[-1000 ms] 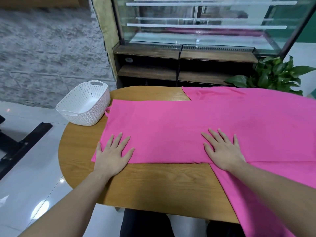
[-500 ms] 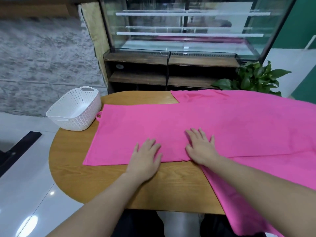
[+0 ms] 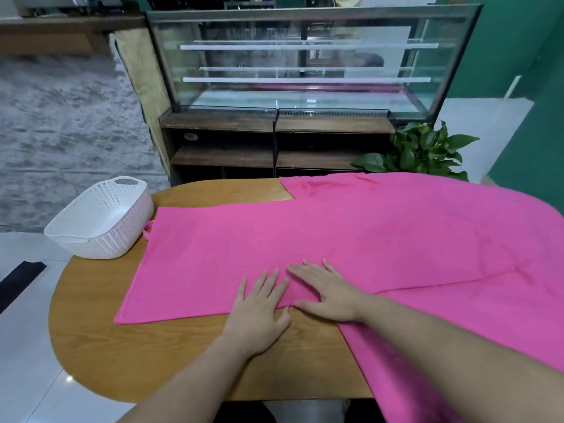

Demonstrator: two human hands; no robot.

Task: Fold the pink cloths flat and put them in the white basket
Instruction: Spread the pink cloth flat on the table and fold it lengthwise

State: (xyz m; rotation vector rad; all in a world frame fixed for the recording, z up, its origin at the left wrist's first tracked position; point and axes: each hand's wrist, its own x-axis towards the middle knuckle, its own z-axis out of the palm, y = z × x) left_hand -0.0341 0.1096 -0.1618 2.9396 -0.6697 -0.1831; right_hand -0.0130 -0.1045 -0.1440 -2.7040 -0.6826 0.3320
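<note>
1. The left hand [image 3: 259, 306] is laid flat, palm down, fingers straight and slightly spread.
2. The right hand [image 3: 328, 290] is laid flat too, just beside it.
3. Both forearms are stretched forward.

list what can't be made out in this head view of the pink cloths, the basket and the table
- Pink cloths: the right side runs off the frame edge, so their full extent and count are unclear.
- White basket: its near wall hides part of the floor inside.
- Wooden table: the right part is covered by cloth.
- Left hand and right hand: palms face down, so the cloth edge beneath them is hidden.
- Display case: reflections blur its shelves.
</note>
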